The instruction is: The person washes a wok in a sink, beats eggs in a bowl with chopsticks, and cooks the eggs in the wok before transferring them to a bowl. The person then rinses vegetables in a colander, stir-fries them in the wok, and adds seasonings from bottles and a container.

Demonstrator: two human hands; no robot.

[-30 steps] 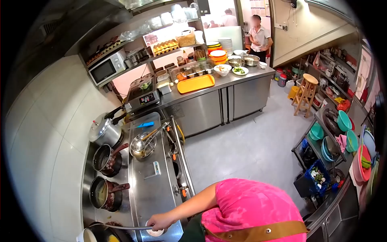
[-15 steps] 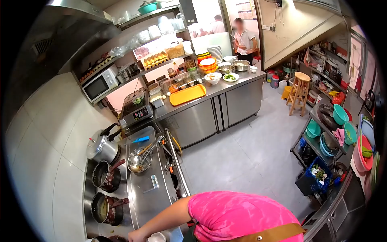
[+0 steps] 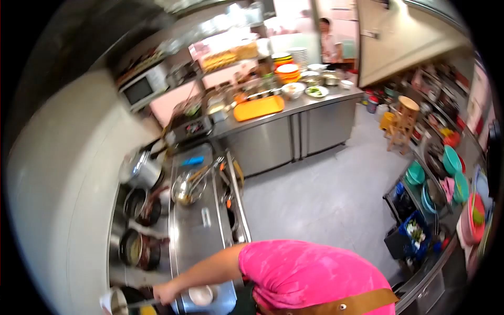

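My right hand point(image 3: 166, 293) reaches over the stove at the bottom left, its fingers closed. A long grey utensil point(image 3: 143, 303) runs from it across a dark pot point(image 3: 131, 294); blur hides the utensil's working end. Something yellow point(image 3: 148, 311) shows at the pot's lower edge. Beside the pot, at the frame's edge, is a white container point(image 3: 111, 301), partly cut off. A white bowl point(image 3: 201, 295) sits on the counter just right of my hand. My left hand is out of sight.
Two pots with reddish handles, one nearer point(image 3: 137, 250) and one farther point(image 3: 140, 206), stand along the stove below a pressure cooker point(image 3: 140, 169). A metal bowl with utensils point(image 3: 188, 188) rests on the steel counter point(image 3: 191, 239). Another person point(image 3: 328, 44) stands in the doorway.
My right hand has moved up and left in the view, and the pot, grey utensil and white container now show more fully. The view has shifted and blurred; the person at the doorway is partly hidden.
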